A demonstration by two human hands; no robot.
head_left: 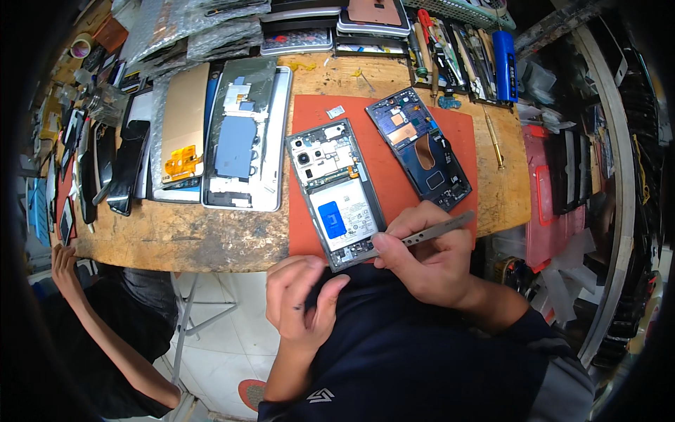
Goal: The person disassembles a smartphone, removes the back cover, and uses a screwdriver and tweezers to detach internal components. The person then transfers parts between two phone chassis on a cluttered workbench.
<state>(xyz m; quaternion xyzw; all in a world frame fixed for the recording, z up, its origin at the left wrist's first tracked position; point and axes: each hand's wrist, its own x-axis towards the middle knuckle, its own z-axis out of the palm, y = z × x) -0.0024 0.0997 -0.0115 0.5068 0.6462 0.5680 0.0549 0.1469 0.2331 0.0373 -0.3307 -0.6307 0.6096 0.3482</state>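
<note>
An opened smartphone point(339, 193) lies face down on a red mat point(302, 109); its circuit board, cameras and white battery with a blue patch are bare. My right hand point(432, 264) pinches silver tweezers point(448, 226), their tips low at the phone's bottom right, mostly hidden by my fingers. My left hand point(301, 299) hovers by the phone's lower left corner, fingers bent and thumb apart, with nothing in it. Farther right on the mat rests a second dark phone part point(415, 151). Beyond the first phone's top edge sits a small silver plate point(336, 112).
Left of the mat lie large tablet parts point(242, 141) and several dark phones point(130, 162). A gold screwdriver point(494, 144) lies to the right. Tools and a blue cylindrical tool point(505, 67) fill the back right. At far left, another person's hand point(65, 261) touches the bench edge.
</note>
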